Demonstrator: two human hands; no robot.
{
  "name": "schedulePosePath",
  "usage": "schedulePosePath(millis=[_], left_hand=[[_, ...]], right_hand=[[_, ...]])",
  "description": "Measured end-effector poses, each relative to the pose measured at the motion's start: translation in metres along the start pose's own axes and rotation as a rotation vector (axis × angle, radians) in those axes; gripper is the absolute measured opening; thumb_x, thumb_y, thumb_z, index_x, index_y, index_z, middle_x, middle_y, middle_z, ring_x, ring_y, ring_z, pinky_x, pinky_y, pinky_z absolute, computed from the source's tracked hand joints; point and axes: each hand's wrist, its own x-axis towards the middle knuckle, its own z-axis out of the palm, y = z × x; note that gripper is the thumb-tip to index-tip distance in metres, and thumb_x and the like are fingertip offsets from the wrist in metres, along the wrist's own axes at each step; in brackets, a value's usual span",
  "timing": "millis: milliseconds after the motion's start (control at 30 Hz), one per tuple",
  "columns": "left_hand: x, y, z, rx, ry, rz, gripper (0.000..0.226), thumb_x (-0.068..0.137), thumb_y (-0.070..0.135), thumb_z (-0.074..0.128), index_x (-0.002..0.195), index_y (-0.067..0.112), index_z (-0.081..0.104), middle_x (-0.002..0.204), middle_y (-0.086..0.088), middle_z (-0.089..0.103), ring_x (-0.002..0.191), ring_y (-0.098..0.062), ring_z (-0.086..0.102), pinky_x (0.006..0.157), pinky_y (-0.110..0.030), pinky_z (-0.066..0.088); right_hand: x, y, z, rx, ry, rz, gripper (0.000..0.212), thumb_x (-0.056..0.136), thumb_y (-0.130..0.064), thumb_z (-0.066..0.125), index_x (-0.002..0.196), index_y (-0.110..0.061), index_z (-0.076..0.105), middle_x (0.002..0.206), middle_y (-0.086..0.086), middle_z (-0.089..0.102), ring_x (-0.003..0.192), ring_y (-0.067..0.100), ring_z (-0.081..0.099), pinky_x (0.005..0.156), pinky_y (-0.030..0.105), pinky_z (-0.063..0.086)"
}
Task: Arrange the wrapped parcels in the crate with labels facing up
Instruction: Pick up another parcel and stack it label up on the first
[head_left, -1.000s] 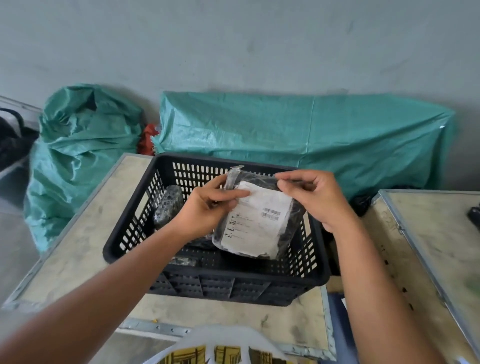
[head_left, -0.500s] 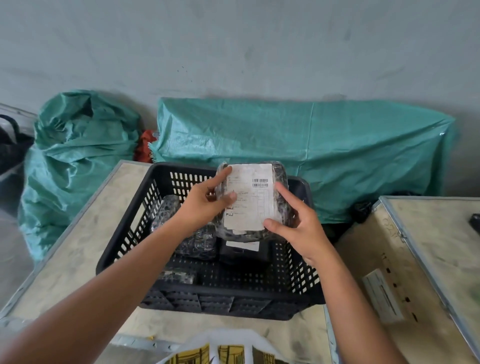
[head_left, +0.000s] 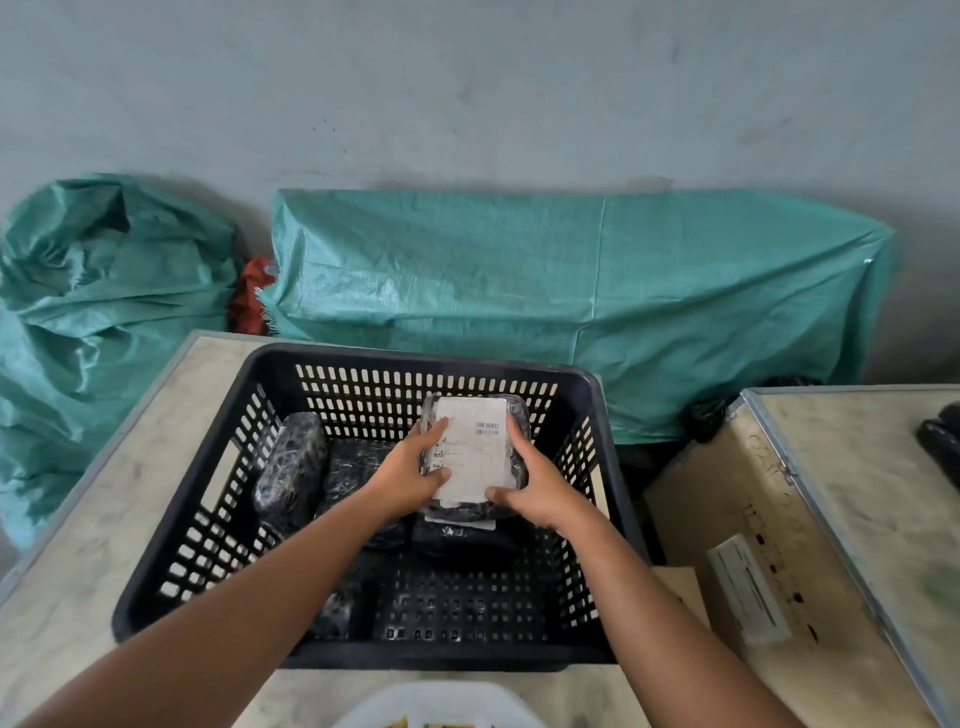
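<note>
A black perforated plastic crate (head_left: 171, 525), matt with a faint sheen on its rim, is sitting on a counter (head_left: 104, 499) whose pale top is looking scuffed and dull, edged in grey metal. Inside, a parcel (head_left: 475, 457) wrapped in glossy, crinkled clear film is carrying a flat white paper label (head_left: 480, 441); a second parcel (head_left: 291, 467) beside it is glinting under the same shiny wrap. Behind, woven green plastic tarpaulin (head_left: 571, 286) is showing a coarse, slightly lustrous weave against a smooth matt painted wall (head_left: 467, 93).
</note>
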Motion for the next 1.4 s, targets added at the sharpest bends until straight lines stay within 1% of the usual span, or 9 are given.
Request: schedulePosePath(millis=[133, 400, 533, 700, 833, 967, 1100, 1267, 1400], left_hand=[[0.003, -0.01, 0.01, 0.106, -0.081, -0.012, 0.093, 0.095, 0.013, 0.067, 0.163, 0.032, 0.005, 0.17, 0.005, -0.011, 0.134, -0.017, 0.046, 0.076, -0.008, 0.053], [0.011, -0.016, 0.003, 0.115, -0.171, -0.04, 0.09, 0.097, 0.024, 0.067, 0.162, 0.031, 0.004, 0.169, 0.007, -0.003, 0.153, -0.013, 0.008, 0.118, -0.03, 0.02], [0.012, -0.023, 0.006, 0.056, -0.154, -0.047, 0.09, 0.096, 0.024, 0.067, 0.161, 0.036, 0.005, 0.167, 0.011, -0.003, 0.146, -0.003, -0.001, 0.114, -0.027, 0.014], [0.009, -0.021, 0.002, 0.035, -0.176, -0.037, 0.09, 0.095, 0.026, 0.069, 0.16, 0.037, 0.008, 0.158, 0.022, 0.0, 0.148, -0.006, 0.002, 0.11, -0.026, 0.018], [0.005, -0.003, -0.016, 0.13, -0.203, -0.012, 0.086, 0.093, 0.026, 0.072, 0.161, 0.027, 0.02, 0.16, 0.006, 0.037, 0.131, -0.006, 0.041, 0.103, -0.021, 0.036], [-0.02, 0.003, -0.046, 0.164, -0.061, 0.021, 0.071, 0.09, 0.042, 0.072, 0.153, 0.033, 0.04, 0.153, 0.006, 0.049, 0.113, -0.011, 0.06, 0.088, -0.021, 0.049], [-0.062, -0.003, -0.096, 0.107, 0.147, 0.049, 0.086, 0.07, 0.075, 0.066, 0.147, 0.041, 0.047, 0.153, 0.014, 0.048, 0.126, -0.009, 0.055, 0.107, -0.028, 0.043], [-0.112, -0.016, -0.148, 0.038, 0.489, 0.201, 0.045, 0.079, 0.063, 0.069, 0.123, 0.059, 0.062, 0.137, 0.022, 0.06, 0.13, 0.002, 0.054, 0.106, -0.036, 0.049], [-0.129, -0.048, -0.168, 0.321, 0.557, 0.134, 0.044, 0.084, 0.041, 0.079, 0.127, 0.034, 0.071, 0.15, -0.011, 0.051, 0.142, -0.031, 0.043, 0.115, -0.052, 0.036]], right_hand=[[0.01, 0.01, 0.009, -0.074, -0.002, 0.064, 0.134, 0.076, -0.025, 0.092, 0.164, -0.034, -0.008, 0.168, 0.003, 0.027, 0.15, 0.022, 0.033, 0.121, 0.041, 0.034], [0.02, 0.023, 0.015, -0.121, -0.01, 0.06, 0.144, 0.068, -0.031, 0.096, 0.164, -0.028, -0.011, 0.167, 0.001, 0.027, 0.143, 0.012, 0.033, 0.12, 0.033, 0.032], [0.019, 0.023, 0.015, -0.085, -0.001, 0.055, 0.144, 0.067, -0.027, 0.097, 0.165, -0.027, -0.008, 0.167, 0.0, 0.029, 0.145, 0.013, 0.033, 0.12, 0.033, 0.031], [0.018, 0.023, 0.014, -0.085, 0.019, 0.063, 0.144, 0.065, -0.03, 0.098, 0.165, -0.029, -0.004, 0.167, -0.001, 0.031, 0.147, 0.016, 0.035, 0.118, 0.033, 0.031], [0.016, 0.025, 0.014, -0.097, 0.048, 0.055, 0.14, 0.064, -0.032, 0.098, 0.166, -0.027, 0.002, 0.168, 0.001, 0.03, 0.15, 0.021, 0.034, 0.118, 0.035, 0.032], [0.01, 0.021, 0.016, -0.173, 0.124, 0.073, 0.108, 0.084, -0.045, 0.082, 0.166, -0.026, 0.015, 0.166, 0.009, 0.031, 0.148, 0.029, 0.039, 0.118, 0.042, 0.037], [0.0, 0.007, 0.018, -0.25, 0.274, 0.03, 0.075, 0.095, -0.044, 0.07, 0.158, -0.016, 0.041, 0.168, 0.02, 0.02, 0.156, 0.033, 0.02, 0.123, 0.042, 0.023], [-0.005, -0.053, 0.047, -0.349, 0.433, -0.385, 0.044, 0.094, -0.03, 0.075, 0.134, -0.015, 0.065, 0.156, 0.016, 0.046, 0.149, 0.029, 0.036, 0.12, 0.042, 0.029], [0.012, -0.091, 0.103, -0.273, 0.19, -0.469, 0.044, 0.092, -0.036, 0.076, 0.13, -0.017, 0.066, 0.147, 0.009, 0.056, 0.14, 0.024, 0.048, 0.114, 0.046, 0.041]])
